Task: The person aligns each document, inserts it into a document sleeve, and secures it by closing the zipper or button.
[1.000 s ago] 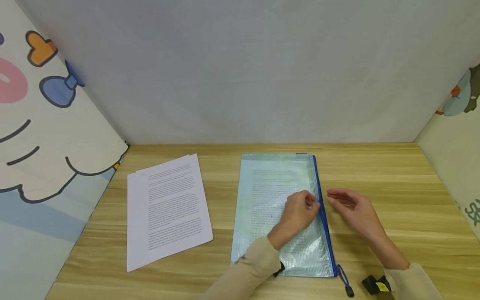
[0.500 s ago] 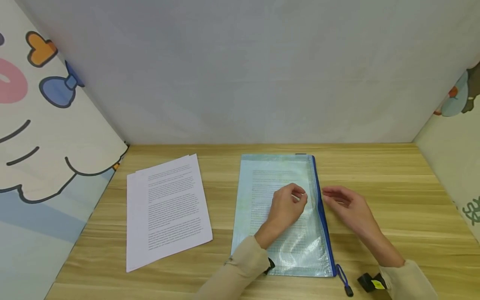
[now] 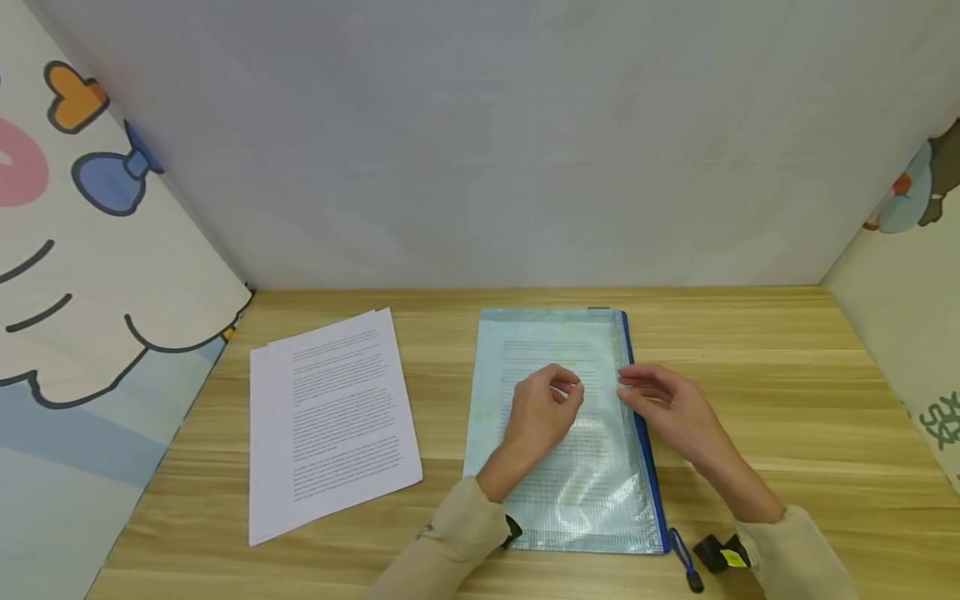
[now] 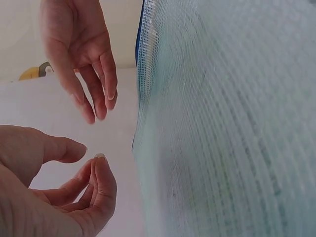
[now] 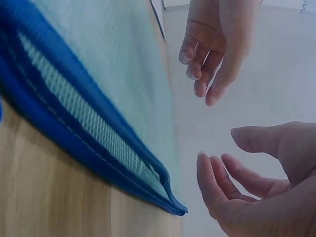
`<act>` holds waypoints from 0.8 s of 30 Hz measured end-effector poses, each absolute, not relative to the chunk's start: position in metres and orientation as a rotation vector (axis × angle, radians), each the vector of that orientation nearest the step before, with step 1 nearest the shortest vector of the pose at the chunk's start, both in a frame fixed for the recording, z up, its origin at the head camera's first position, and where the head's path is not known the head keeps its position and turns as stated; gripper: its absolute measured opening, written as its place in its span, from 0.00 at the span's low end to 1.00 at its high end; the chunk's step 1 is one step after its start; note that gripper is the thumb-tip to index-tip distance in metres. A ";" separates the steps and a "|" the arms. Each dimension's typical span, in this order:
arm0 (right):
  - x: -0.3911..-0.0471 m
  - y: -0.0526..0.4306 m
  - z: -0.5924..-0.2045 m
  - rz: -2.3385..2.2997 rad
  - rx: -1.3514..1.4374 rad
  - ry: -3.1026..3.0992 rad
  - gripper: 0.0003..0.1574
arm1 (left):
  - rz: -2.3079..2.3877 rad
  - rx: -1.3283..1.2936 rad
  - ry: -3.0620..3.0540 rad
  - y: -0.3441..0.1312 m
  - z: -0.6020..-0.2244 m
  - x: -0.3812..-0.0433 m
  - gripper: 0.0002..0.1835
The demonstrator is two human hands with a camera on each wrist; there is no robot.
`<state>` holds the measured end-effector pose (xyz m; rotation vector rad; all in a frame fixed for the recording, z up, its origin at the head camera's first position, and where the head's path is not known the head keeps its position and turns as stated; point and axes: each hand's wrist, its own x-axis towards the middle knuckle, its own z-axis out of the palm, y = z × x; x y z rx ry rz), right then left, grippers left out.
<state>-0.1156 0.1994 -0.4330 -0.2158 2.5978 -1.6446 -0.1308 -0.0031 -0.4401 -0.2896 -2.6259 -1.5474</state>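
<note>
A translucent mesh zip document pouch (image 3: 491,350) lies flat on the table, with a printed page showing through it. Its blue zipper edge (image 3: 651,467) runs down the right side; the right wrist view shows the two blue tapes parted over part of their length. My left hand (image 3: 542,412) hovers over the middle of the pouch, fingers loosely bent, holding nothing. The right hand (image 3: 671,412) is near the zipper edge, thumb and fingers apart with nothing between them. Both hands, left (image 4: 59,182) and right (image 4: 81,54), appear off the pouch surface in the left wrist view.
Printed sheets (image 3: 337,425) lie in a slightly uneven stack on the left of the wooden table (image 3: 765,367). A blue cord pull (image 3: 686,558) sticks out from the pouch's near right corner. A pale wall (image 3: 525,150) stands behind, with patterned panels at both sides.
Both hands have moved left: the left hand from the zipper edge to over the pouch's middle, the right from beside the pouch to its zipper edge. Pouch and papers stay put.
</note>
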 end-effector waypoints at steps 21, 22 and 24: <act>-0.118 0.173 -0.424 -1.567 -0.270 2.532 0.29 | -1.521 -0.266 -2.592 -0.037 -0.439 -0.129 0.04; -0.118 0.172 -0.424 -1.572 -0.285 2.521 0.29 | -1.520 -0.260 -2.595 -0.039 -0.440 -0.128 0.04; -0.119 0.169 -0.423 -1.585 -0.315 2.501 0.30 | -1.515 -0.248 -2.602 -0.042 -0.440 -0.127 0.04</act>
